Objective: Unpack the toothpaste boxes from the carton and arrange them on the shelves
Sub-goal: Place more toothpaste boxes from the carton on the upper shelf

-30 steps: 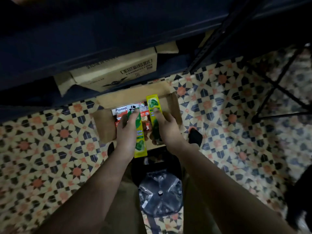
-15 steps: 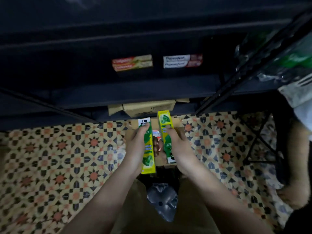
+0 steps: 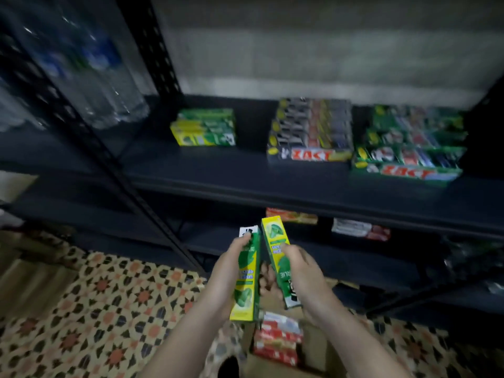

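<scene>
Holding 2 toothpaste boxes upright

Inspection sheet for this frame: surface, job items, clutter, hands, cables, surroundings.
Surface: dark metal upper shelf, partly stocked; lower shelf below it.
Job's things: two green-yellow toothpaste boxes, left box and right box, both in hand; matching green stack on the upper shelf; carton holding red boxes.
Clutter: two other stacks at the right of the upper shelf.
Grippers: left hand and right hand each grip one box.
Cables: nothing seen.
Surroundings: patterned tile floor; water bottles on the left rack.
</scene>
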